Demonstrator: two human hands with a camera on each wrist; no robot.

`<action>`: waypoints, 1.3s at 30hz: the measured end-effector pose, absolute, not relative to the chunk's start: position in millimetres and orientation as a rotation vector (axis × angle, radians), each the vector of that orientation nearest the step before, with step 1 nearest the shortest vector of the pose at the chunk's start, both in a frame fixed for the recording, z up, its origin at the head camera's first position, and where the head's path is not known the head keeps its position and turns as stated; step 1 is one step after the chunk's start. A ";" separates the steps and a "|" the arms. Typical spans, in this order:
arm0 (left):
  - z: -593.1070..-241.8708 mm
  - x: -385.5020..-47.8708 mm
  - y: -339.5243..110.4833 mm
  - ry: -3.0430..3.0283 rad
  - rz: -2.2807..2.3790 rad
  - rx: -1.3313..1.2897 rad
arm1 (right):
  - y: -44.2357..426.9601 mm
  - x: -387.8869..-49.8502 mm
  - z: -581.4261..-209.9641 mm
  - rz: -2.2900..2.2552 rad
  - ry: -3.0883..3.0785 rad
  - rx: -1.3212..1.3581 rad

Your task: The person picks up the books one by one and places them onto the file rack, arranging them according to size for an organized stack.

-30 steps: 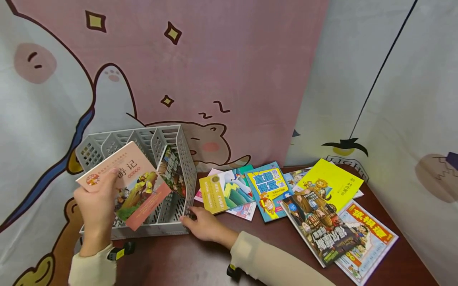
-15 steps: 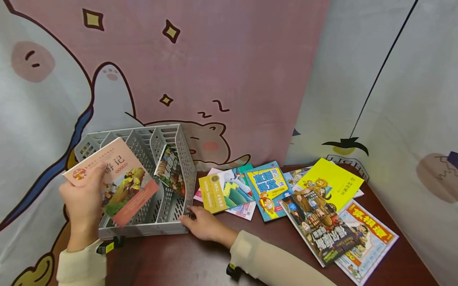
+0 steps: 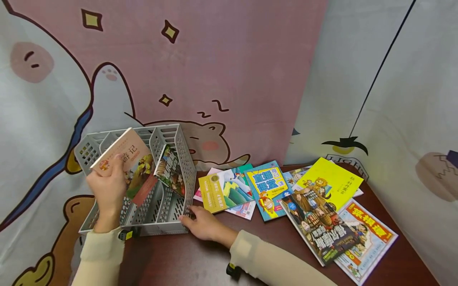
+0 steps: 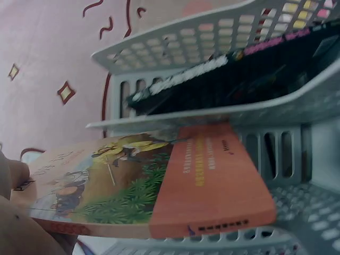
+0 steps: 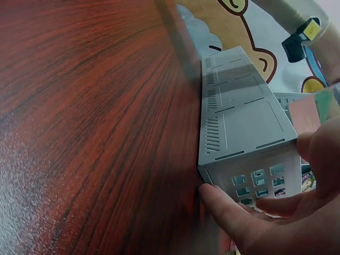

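My left hand (image 3: 109, 184) pinches a pink storybook (image 3: 137, 167) at its upper left, thumb across the cover. The book tilts over the grey file organizer (image 3: 164, 227), its lower part at the compartment left of the one with a dark-covered book (image 3: 171, 171). In the left wrist view, the pink book's red lower band (image 4: 212, 186) lies just beside a divider (image 4: 202, 117); how deep it reaches is hard to tell. My right hand (image 3: 205, 223) grips the organizer's front right corner. In the right wrist view, its fingers (image 5: 223, 212) lie against the slotted end wall (image 5: 255, 172).
Right of the organizer, several overlapping books lie on the dark red table (image 3: 200, 262): a blue one (image 3: 269, 190), a yellow one (image 3: 334, 182), a dark comic cover (image 3: 322, 226) and a red-titled one (image 3: 372, 238). A printed cloth (image 3: 229, 71) hangs close behind.
The left hand swung left with the pink book, then came back right and brought it closer to the organizer's compartments. The right hand has stayed at the corner.
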State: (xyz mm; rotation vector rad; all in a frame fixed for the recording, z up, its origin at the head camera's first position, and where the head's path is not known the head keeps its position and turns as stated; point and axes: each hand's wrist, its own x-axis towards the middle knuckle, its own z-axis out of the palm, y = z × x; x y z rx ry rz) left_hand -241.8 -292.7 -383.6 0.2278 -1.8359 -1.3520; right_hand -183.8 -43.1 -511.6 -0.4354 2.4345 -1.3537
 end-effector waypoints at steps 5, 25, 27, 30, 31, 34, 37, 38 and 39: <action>-391.2 -251.6 -282.7 -1.848 -1.403 0.220 | -44.3 -185.8 -515.1 -1.356 2.416 -0.430; -422.7 -263.5 -268.2 -2.301 -1.504 0.114 | -43.5 -187.9 -515.5 -1.367 2.391 -0.435; -424.6 -264.4 -266.9 -2.342 -1.542 0.067 | -43.1 -188.1 -515.7 -1.366 2.389 -0.431; -426.6 -265.7 -266.7 -2.394 -1.591 0.034 | -42.3 -188.2 -516.4 -1.365 2.384 -0.425; -426.9 -266.2 -266.8 -2.410 -1.596 0.028 | -42.1 -188.3 -516.7 -1.364 2.381 -0.419; -428.7 -266.9 -268.2 -2.483 -1.547 0.015 | -41.3 -188.7 -517.0 -1.365 2.379 -0.410; -431.6 -267.6 -269.8 -2.535 -1.530 -0.045 | -41.0 -189.0 -517.4 -1.362 2.376 -0.410; -432.7 -267.6 -270.3 -2.548 -1.533 -0.074 | -40.9 -188.9 -517.6 -1.361 2.376 -0.411; -433.5 -267.7 -270.6 -2.552 -1.553 -0.107 | -40.8 -188.8 -517.7 -1.361 2.375 -0.413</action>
